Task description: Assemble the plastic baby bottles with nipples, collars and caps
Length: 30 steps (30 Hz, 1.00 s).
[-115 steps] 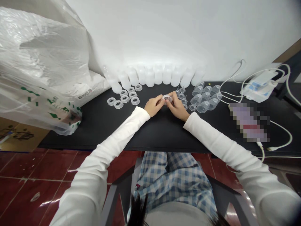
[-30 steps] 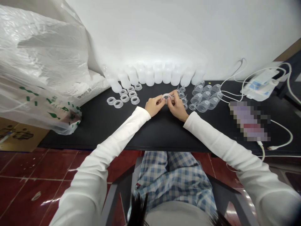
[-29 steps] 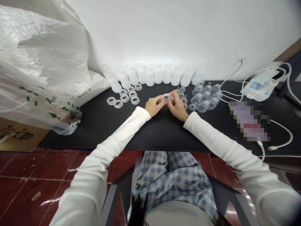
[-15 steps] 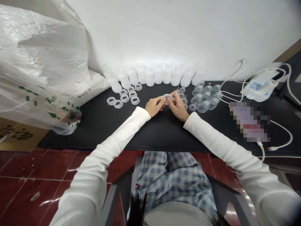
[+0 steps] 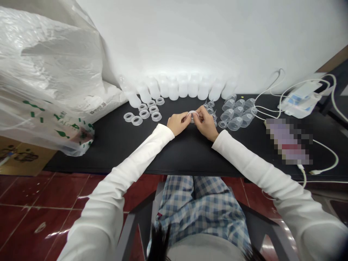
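My left hand (image 5: 178,123) and my right hand (image 5: 206,122) meet over the middle of the black table (image 5: 174,152). Both pinch one small translucent plastic ring (image 5: 192,115) between their fingertips, just above the tabletop. What sits inside the ring is too small to make out. Several more loose rings (image 5: 144,113) lie to the left of my hands. Small clear nipples (image 5: 210,108) lie just right of my right hand, and clear dome caps (image 5: 236,110) lie further right. A row of white plastic bottles (image 5: 179,88) stands along the wall behind.
A big white plastic bag (image 5: 51,76) fills the table's left end. White cables and a small white device (image 5: 301,99) lie at the right, with a blurred flat object (image 5: 288,139) nearer the front edge. Red tiled floor lies below.
Both hands stay at the same spot with the ring between them. Only the fingers have shifted a little round the ring, which has tilted slightly.
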Tool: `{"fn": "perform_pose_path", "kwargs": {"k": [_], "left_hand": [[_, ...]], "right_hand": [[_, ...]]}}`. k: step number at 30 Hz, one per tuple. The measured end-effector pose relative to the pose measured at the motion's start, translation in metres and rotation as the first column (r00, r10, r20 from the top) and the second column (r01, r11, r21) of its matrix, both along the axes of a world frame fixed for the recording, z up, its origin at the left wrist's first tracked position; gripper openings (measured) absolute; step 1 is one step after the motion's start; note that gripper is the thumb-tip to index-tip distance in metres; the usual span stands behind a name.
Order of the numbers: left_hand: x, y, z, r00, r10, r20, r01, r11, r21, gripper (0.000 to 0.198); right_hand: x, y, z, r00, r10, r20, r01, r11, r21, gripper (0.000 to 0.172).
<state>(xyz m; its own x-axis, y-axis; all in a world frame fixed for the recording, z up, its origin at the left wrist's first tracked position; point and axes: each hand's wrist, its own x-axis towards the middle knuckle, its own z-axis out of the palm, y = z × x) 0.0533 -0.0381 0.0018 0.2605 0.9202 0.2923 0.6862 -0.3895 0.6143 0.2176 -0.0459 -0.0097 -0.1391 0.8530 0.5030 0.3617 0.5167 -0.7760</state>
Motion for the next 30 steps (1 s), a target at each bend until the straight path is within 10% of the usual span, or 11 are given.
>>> {"fn": "perform_pose_path", "kwargs": {"k": [10,20,25,30], "left_hand": [[-0.007,0.006,-0.004,0.968,-0.184,0.168,0.183,0.983,0.024,0.028],[-0.010,0.009,0.006,0.981,-0.121,-0.155,0.112,0.992,-0.064,0.021],[-0.037,0.020,0.011,0.974,-0.183,-0.133,0.208,0.957,0.202,0.029],[-0.067,0.041,0.032,0.923,0.381,0.058,-0.367,0.824,0.432,0.036]], "right_hand": [[-0.002,0.004,-0.006,0.926,0.141,-0.351,-0.200,0.970,-0.137,0.066],[-0.001,0.004,-0.006,0.959,0.031,-0.282,-0.061,0.993,-0.100,0.057],[0.001,0.008,-0.008,0.927,-0.074,-0.368,0.043,0.995,-0.093,0.060],[0.000,0.008,-0.008,0.921,-0.051,-0.387,0.013,0.995,-0.102,0.061]]}}
